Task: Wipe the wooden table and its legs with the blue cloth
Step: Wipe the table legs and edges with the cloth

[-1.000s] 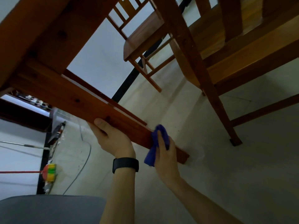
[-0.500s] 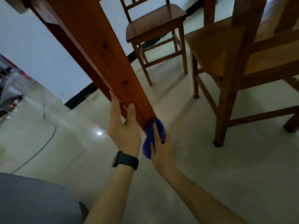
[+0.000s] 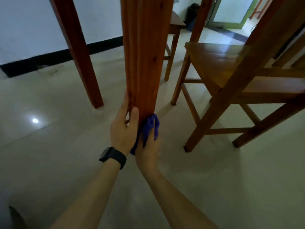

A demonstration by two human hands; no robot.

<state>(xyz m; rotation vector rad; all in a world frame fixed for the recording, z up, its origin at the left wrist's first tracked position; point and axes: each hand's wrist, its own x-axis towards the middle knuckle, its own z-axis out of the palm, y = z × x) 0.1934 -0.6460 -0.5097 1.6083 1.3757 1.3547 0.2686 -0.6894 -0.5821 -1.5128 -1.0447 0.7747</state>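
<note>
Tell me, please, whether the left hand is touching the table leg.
Touching. In the head view the left hand lays its thumb flat on the front of the table leg, fingers along its edge.

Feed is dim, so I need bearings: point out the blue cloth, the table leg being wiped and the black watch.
blue cloth (image 3: 147,126): head view, bunched upper fold.
table leg (image 3: 145,55): head view, front face, halfway up.
black watch (image 3: 115,157): head view, strap on the left wrist.

I'm crouched in what looks like a home dining room. Wooden dining chairs stand beside the table legs on a glossy pale tiled floor, with a white wall, black skirting and a green-framed doorway behind.
</note>
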